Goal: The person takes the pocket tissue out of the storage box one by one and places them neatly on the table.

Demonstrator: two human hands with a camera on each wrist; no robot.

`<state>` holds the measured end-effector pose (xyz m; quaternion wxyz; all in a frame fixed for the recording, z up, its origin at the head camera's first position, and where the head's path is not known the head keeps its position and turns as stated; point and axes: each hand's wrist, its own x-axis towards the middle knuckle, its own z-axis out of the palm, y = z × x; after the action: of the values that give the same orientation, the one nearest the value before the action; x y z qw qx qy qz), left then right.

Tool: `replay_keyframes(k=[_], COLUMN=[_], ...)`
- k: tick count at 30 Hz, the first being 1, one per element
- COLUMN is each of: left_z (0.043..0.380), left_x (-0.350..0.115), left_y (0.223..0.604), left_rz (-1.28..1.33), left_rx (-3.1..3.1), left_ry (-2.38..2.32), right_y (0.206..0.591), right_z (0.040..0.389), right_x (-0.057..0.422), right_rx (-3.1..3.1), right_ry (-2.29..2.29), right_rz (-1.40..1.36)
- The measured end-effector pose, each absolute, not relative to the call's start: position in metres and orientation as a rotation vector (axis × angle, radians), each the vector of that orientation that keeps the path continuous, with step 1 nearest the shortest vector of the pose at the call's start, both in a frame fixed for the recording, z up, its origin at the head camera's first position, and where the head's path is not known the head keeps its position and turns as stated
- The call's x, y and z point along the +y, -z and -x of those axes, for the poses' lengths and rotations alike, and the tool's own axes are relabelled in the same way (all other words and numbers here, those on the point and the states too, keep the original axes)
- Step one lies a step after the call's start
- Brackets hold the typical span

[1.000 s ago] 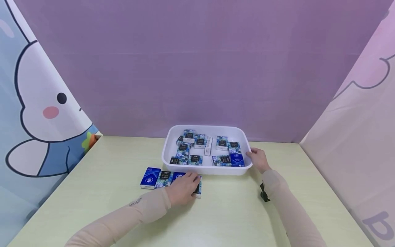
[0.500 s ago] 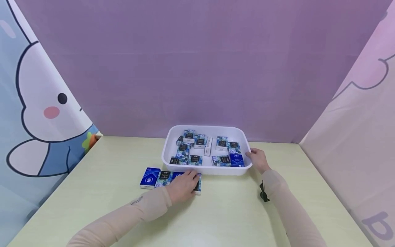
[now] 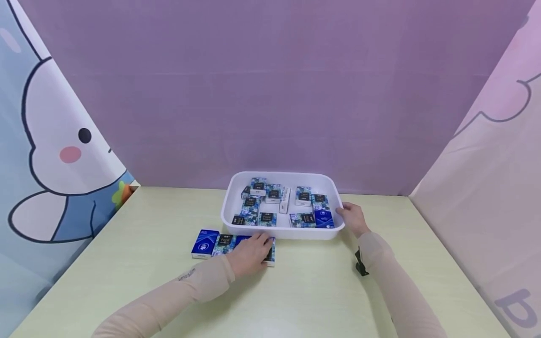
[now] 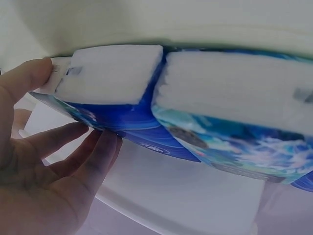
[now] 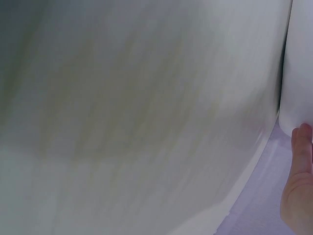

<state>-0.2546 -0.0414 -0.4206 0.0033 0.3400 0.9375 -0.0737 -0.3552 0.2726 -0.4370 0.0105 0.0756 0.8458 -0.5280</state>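
Note:
Pocket tissue packs lie in a row before a white tray [image 3: 291, 233]. My left hand [image 3: 251, 253] is over the right end of the row. It grips the rightmost floral tissue pack [image 3: 271, 258], thumb on its near end, other fingertips reaching the far side in the left wrist view. Beside that, partly covered by the hand, is a blue tissue pack [image 4: 117, 73]. Further left come another floral pack [image 3: 224, 244] and a blue pack [image 3: 205, 244]. My right hand [image 3: 354, 218] holds the tray's right rim; in the right wrist view its fingers [image 5: 303, 147] meet the outer wall.
Inside the tray are several floral tissue packs [image 3: 303, 219] and a blue one [image 3: 324, 219], some stacked and one on its edge. A purple wall [image 3: 270, 94] rises behind the pale table [image 3: 313, 291]. Printed cloths [image 3: 67, 141] close off both sides.
The rightmost tissue pack has slid slightly away from me, toward the tray, with my left hand on it. The right hand and the tray have stayed put.

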Motion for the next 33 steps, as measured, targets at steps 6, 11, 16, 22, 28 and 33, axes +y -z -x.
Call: replay_keyframes(k=[6, 11, 16, 22, 28, 33], left_z=[0.254, 0.253, 0.248, 0.248, 0.271, 0.308], left_x=[-0.041, -0.042, -0.044, -0.049, -0.049, -0.047], left_y=[0.419, 0.416, 0.404, 0.377, 0.343, 0.320], left_rz=[-1.039, -1.024, -1.043, -1.142, -1.029, -0.907], left_rx=[2.920, 2.914, 2.908, 2.922, 2.903, 2.861], left_ry=[0.216, 0.219, 0.137, -0.114, -0.354, -0.340], right_y=[0.437, 0.436, 0.435, 0.434, 0.435, 0.437], right_z=[0.356, 0.356, 0.354, 0.355, 0.356, 0.356], right_x=[0.272, 0.272, 0.271, 0.272, 0.273, 0.273], right_rx=[2.645, 2.649, 2.639, 2.634, 2.638, 2.646], right_ry=[1.653, 1.659, 1.651, 1.655, 1.652, 1.635], right_rz=[-0.232, -0.230, -0.237, -0.242, -0.236, -0.236])
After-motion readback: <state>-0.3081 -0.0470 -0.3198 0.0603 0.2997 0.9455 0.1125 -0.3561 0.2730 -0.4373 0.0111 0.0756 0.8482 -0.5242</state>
